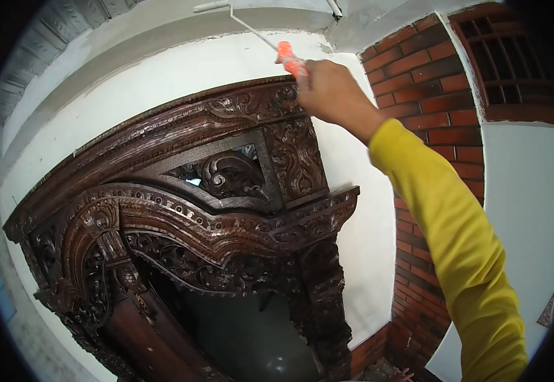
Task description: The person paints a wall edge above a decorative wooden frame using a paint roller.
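Observation:
A yellow sleeve reaches up from the lower right, and at its end my right hand [333,94] is closed around the orange handle of a paint roller [291,58]. The roller's bent metal rod leads up and left to a narrow, pale roller head [211,7], near the grey beam [162,39] above the white wall [194,67]. Whether the roller head touches the surface I cannot tell. Below the hand stands a dark carved wooden frame [226,223]. My left hand is out of view.
A red brick wall [426,83] runs down the right of the corner, beside a wooden grille [503,60] and a pale wall panel [522,184]. The carved frame's top edge juts out below the arm. Corrugated ceiling sheets [41,41] show at upper left.

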Demonstrator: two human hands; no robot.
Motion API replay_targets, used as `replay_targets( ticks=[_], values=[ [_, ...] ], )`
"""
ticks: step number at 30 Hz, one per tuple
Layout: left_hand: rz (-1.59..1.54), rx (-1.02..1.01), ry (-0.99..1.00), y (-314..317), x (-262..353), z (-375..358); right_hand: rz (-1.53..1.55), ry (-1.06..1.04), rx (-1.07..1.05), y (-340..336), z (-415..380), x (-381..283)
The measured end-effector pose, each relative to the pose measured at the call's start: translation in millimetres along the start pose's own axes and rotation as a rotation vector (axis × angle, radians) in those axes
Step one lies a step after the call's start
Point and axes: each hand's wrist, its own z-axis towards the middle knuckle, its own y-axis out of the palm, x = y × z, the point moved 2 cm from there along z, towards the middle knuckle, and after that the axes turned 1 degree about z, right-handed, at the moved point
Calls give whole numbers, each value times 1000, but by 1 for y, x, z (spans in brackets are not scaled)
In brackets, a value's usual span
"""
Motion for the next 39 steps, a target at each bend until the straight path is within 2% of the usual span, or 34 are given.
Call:
replay_targets(
  ticks=[7,11,14,17,20,22,27,33,36,39],
  values=[
    [-16,67,-5,-12,-6,-3,158,59,-136,-5,60,-50],
    [-27,102,-4,-17,-11,-4,161,65,-143,1,92,-64],
    [-38,131,-3,-20,-14,-5,175,159,-148,9,108,-65],
    [-49,166,2,-22,-18,-6,189,55,-96,16,108,-57],
    [-70,214,18,-26,-23,-9,172,55,-161,25,90,-44],
    [-83,263,44,-29,-26,-12,247,158,-261,33,69,-38],
    [-119,404,118,-46,-38,-20,78,-163,238,79,6,-13],
    [-197,534,182,-63,-80,-38,204,5,53,45,-54,-40],
    [-15,267,-216,-126,-55,-34,233,-38,86,48,-55,-45],
    [-59,368,-166,-244,3,26,257,-100,118,56,-32,-53]
  ],
)
